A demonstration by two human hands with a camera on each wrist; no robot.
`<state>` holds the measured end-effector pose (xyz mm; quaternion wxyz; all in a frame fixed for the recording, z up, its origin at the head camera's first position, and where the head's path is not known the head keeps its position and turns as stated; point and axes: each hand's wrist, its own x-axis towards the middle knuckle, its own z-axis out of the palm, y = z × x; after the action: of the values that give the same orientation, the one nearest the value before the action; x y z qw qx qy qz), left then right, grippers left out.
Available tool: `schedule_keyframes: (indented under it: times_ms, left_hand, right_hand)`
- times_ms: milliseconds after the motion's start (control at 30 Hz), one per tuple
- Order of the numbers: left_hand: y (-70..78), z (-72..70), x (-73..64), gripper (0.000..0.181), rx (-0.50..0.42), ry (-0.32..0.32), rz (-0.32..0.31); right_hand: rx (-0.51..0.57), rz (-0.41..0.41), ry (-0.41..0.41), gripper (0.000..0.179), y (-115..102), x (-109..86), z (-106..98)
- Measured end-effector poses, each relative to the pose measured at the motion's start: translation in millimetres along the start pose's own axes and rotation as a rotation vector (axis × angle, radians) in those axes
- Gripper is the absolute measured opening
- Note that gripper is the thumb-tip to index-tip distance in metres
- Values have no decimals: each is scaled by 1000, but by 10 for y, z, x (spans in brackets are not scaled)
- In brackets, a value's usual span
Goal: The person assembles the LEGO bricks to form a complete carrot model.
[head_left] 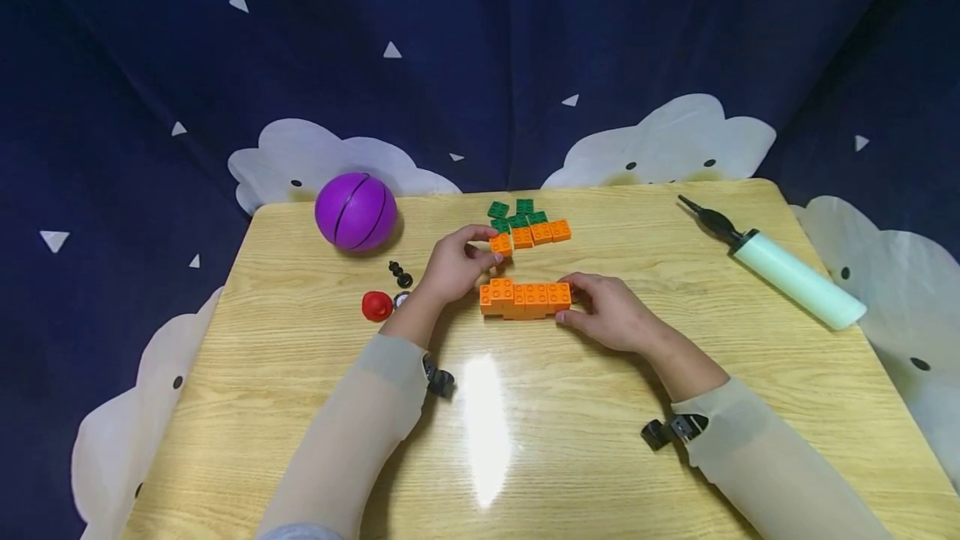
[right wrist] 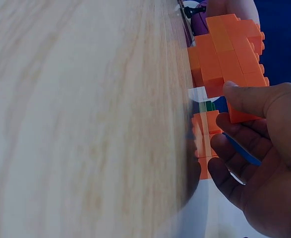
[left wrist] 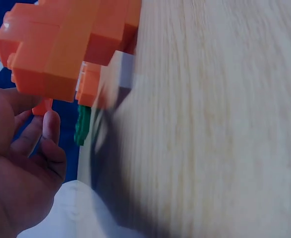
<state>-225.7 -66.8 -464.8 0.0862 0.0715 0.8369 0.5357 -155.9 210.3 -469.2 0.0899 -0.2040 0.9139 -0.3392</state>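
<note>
My left hand [head_left: 459, 263] pinches a single orange brick [head_left: 500, 246] between thumb and fingers, just behind a larger orange brick assembly [head_left: 528, 298]. In the left wrist view that brick [left wrist: 42, 107] is mostly hidden by the fingers and the assembly. My right hand [head_left: 609, 312] grips the assembly at its right end. In the right wrist view the thumb lies on one face of the stepped, stacked bricks [right wrist: 232, 57], with fingers on the other side. Close behind are a row of loose orange bricks [head_left: 542, 232] and several green bricks [head_left: 519, 221].
A purple ball [head_left: 356, 212] sits at the back left of the wooden table [head_left: 570, 457]. Nearer are a small black piece [head_left: 401, 274], a red hat-like piece [head_left: 377, 306] and a round, pale-faced item [head_left: 401, 299], partly hidden. A pale green hand pump [head_left: 798, 278] lies at right.
</note>
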Motion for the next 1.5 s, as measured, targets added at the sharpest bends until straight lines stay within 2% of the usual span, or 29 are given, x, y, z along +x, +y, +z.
schedule_keyframes:
  times_ms: [167,400,567,833,1033,1500]
  left_hand:
    - [49,-36,-71,35,2,3,36]
    - [102,-68,-182,35,-41,-8,51]
    - [165,-64,-238,33,-14,-1,70]
    - [286,-40,-351,32,5,-20,158]
    - [323,-1,-411,34,12,-50,219]
    - [311,83,-535,31,70,-98,228]
  right_hand:
    - [0,4,3,44,-5,1,-1]
    - [6,1,-2,44,-13,11,8]
    - [7,3,3,44,-17,21,-2]
    - [4,23,-4,44,-3,8,-6]
    - [11,19,-6,43,9,9,-2]
    - [4,19,3,44,16,5,16]
